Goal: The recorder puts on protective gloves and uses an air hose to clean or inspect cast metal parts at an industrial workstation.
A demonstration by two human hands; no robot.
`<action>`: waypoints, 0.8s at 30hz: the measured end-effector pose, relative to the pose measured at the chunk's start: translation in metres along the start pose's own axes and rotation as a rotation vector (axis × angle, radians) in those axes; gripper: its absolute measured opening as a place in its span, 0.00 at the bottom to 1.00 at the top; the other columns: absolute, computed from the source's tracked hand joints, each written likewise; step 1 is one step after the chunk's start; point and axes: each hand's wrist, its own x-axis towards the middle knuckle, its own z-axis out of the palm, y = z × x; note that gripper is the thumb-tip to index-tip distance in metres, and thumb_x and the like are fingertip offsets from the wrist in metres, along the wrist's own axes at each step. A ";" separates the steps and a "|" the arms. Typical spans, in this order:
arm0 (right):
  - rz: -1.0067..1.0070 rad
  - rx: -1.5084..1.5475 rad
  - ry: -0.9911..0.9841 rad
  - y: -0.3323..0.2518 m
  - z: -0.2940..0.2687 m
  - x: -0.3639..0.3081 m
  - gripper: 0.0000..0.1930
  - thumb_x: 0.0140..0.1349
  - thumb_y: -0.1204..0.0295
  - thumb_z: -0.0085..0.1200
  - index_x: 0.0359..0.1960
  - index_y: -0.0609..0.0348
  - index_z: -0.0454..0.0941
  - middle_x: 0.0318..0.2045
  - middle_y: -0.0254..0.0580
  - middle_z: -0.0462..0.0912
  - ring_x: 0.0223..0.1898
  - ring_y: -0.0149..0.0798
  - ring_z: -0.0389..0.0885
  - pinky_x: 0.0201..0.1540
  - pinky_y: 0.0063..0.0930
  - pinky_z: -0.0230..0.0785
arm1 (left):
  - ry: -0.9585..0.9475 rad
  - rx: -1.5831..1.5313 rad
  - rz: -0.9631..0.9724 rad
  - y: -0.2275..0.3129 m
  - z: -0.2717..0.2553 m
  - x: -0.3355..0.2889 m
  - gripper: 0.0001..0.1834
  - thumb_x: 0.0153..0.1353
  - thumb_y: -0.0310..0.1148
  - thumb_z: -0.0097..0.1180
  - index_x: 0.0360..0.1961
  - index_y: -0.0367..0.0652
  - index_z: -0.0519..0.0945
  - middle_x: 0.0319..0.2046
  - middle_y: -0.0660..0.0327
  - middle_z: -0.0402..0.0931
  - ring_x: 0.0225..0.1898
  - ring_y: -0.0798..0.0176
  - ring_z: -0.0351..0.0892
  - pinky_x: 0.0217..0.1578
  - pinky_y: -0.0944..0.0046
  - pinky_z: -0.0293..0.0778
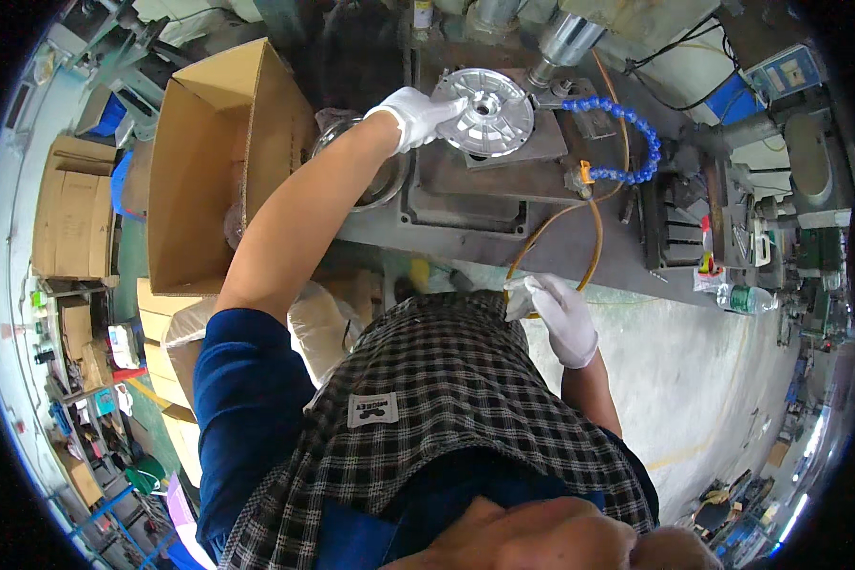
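A round silver metal cover (497, 130) with a central hub and radial ribs lies on a flat plate on the machine bed. My left hand (420, 116), in a white glove, grips its left side, with fingers reaching over the ribbed face toward the hub. White-gloved too, my right hand (559, 315) hangs low by the front of my checked apron (427, 370). Its fingers are curled together beside a looping orange hose (596, 242); whether anything is inside them is hidden.
An open cardboard box (199, 180) stands left of the machine bed (465, 209), with round metal parts (385, 182) between them. A blue segmented coolant hose (651, 142) curves at the right. Above the cover hangs a metal spindle (565, 43). A plastic bottle (749, 299) lies farther right.
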 end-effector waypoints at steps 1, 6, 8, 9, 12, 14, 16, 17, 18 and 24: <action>-0.033 -0.010 -0.010 -0.001 -0.003 0.001 0.16 0.76 0.68 0.46 0.52 0.70 0.78 0.35 0.42 0.84 0.37 0.34 0.83 0.44 0.27 0.74 | 0.003 0.002 0.002 0.000 0.001 0.000 0.39 0.60 0.72 0.55 0.21 0.41 0.78 0.16 0.63 0.70 0.15 0.66 0.66 0.17 0.62 0.61; -0.026 -0.030 -0.017 -0.005 -0.026 0.004 0.14 0.75 0.70 0.46 0.51 0.69 0.79 0.35 0.42 0.84 0.36 0.33 0.84 0.44 0.27 0.75 | 0.023 -0.013 -0.016 0.001 0.003 -0.002 0.38 0.61 0.71 0.55 0.23 0.42 0.79 0.16 0.65 0.68 0.14 0.67 0.65 0.16 0.63 0.59; -0.099 -0.061 0.009 -0.004 -0.034 0.006 0.14 0.75 0.70 0.47 0.50 0.69 0.79 0.35 0.42 0.84 0.36 0.33 0.84 0.44 0.27 0.75 | 0.018 -0.035 -0.045 0.001 0.004 -0.003 0.37 0.61 0.71 0.54 0.24 0.42 0.80 0.15 0.65 0.68 0.13 0.68 0.64 0.15 0.63 0.58; -0.108 -0.098 0.031 -0.003 -0.037 0.006 0.14 0.75 0.70 0.47 0.49 0.69 0.79 0.34 0.42 0.84 0.36 0.33 0.84 0.44 0.27 0.75 | 0.017 -0.042 -0.055 0.002 0.005 -0.003 0.37 0.61 0.71 0.54 0.24 0.43 0.80 0.15 0.65 0.68 0.13 0.68 0.64 0.15 0.64 0.58; -0.052 -0.034 -0.017 -0.002 -0.045 0.005 0.13 0.75 0.71 0.48 0.49 0.69 0.79 0.35 0.42 0.84 0.36 0.33 0.83 0.45 0.27 0.76 | 0.030 -0.054 -0.074 0.002 0.005 -0.004 0.36 0.62 0.71 0.54 0.25 0.43 0.81 0.15 0.66 0.68 0.13 0.69 0.64 0.15 0.64 0.58; -0.020 0.003 -0.056 -0.001 -0.047 0.005 0.13 0.75 0.71 0.48 0.50 0.69 0.79 0.35 0.42 0.84 0.37 0.32 0.83 0.46 0.27 0.77 | 0.030 -0.036 -0.093 0.002 0.004 -0.004 0.35 0.62 0.70 0.56 0.26 0.43 0.82 0.15 0.67 0.67 0.13 0.69 0.63 0.15 0.65 0.57; -0.024 0.038 -0.067 0.000 -0.049 0.006 0.13 0.75 0.71 0.47 0.50 0.69 0.79 0.36 0.42 0.84 0.37 0.32 0.83 0.46 0.27 0.77 | 0.024 -0.064 -0.109 0.002 0.003 -0.003 0.35 0.61 0.69 0.57 0.27 0.43 0.82 0.16 0.67 0.68 0.14 0.70 0.63 0.15 0.65 0.57; -0.026 0.037 -0.062 0.000 -0.049 0.005 0.13 0.75 0.71 0.47 0.50 0.69 0.79 0.35 0.42 0.84 0.37 0.32 0.83 0.46 0.27 0.77 | 0.030 -0.047 -0.101 0.002 0.003 -0.003 0.35 0.61 0.69 0.57 0.27 0.42 0.82 0.17 0.66 0.69 0.15 0.69 0.63 0.16 0.65 0.58; -0.026 0.035 -0.056 0.000 -0.051 0.005 0.13 0.75 0.71 0.47 0.50 0.69 0.79 0.35 0.42 0.84 0.37 0.32 0.83 0.45 0.27 0.77 | 0.034 -0.031 -0.094 0.001 0.003 -0.003 0.35 0.61 0.68 0.57 0.28 0.41 0.82 0.18 0.65 0.70 0.16 0.69 0.64 0.18 0.64 0.59; -0.003 0.020 -0.032 0.002 -0.056 -0.003 0.14 0.76 0.70 0.46 0.50 0.69 0.79 0.35 0.42 0.83 0.37 0.33 0.83 0.46 0.27 0.76 | 0.043 -0.035 -0.077 0.001 0.003 -0.004 0.36 0.62 0.67 0.55 0.27 0.39 0.81 0.20 0.62 0.72 0.19 0.67 0.68 0.20 0.63 0.63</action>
